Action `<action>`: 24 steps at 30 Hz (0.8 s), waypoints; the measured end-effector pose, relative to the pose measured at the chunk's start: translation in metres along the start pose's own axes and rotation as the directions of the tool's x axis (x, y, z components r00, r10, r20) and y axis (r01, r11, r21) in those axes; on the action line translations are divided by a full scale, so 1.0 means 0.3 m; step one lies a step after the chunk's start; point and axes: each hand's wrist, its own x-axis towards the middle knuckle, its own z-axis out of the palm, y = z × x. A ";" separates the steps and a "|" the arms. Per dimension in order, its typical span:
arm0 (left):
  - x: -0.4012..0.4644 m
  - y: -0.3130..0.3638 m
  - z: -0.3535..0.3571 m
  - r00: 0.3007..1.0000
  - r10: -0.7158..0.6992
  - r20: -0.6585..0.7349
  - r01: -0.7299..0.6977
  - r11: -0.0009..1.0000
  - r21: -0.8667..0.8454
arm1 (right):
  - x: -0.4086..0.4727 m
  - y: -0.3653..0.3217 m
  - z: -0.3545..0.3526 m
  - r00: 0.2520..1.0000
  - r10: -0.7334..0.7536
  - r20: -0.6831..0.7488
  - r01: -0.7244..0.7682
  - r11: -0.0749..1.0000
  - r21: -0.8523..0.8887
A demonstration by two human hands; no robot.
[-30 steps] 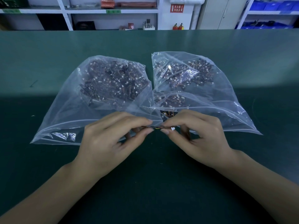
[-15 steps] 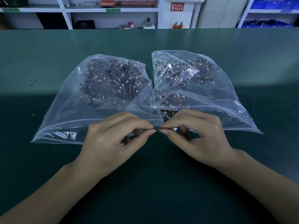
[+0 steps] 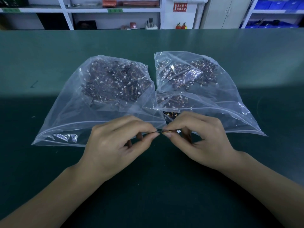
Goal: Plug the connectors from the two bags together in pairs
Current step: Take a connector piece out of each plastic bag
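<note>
Both hands meet at centre, just above the green tabletop (image 3: 49,162), near edge of the two bags. Left hand (image 3: 113,145) pinches a thin wired connector (image 3: 152,132) between thumb and forefinger. Right hand (image 3: 202,139) pinches the other lead (image 3: 169,132), orange/yellow wires showing, small white plug (image 3: 178,131) visible just behind its fingertips. The two leads touch tip to tip between the hands; can't tell if they're mated.

Left bag (image 3: 79,116): clear plastic, flat on the tabletop, dark heap of connectors in its far half. Right bag (image 3: 230,102): same, touching the left bag at the middle, connectors in two clumps, mouth toward the right hand. A few loose connectors (image 3: 170,114) lie at that mouth, just beyond the right hand.

Shelves (image 3: 115,10) along the back wall, well apart.
</note>
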 end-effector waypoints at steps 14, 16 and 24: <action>-0.008 0.003 -0.006 0.996 -0.083 -0.015 0.083 0.996 0.017 | 0.012 0.001 -0.029 0.988 0.144 -0.053 -0.152 0.970 -0.188; -0.008 0.004 -0.006 0.997 -0.082 -0.005 0.082 0.996 0.021 | 0.025 0.003 -0.048 0.982 0.154 -0.110 -0.180 0.934 -0.309; 0.010 -0.002 -0.013 0.997 -0.012 0.081 -0.001 0.987 0.159 | 0.037 0.016 -0.064 0.946 0.320 -0.045 -0.286 0.763 -0.580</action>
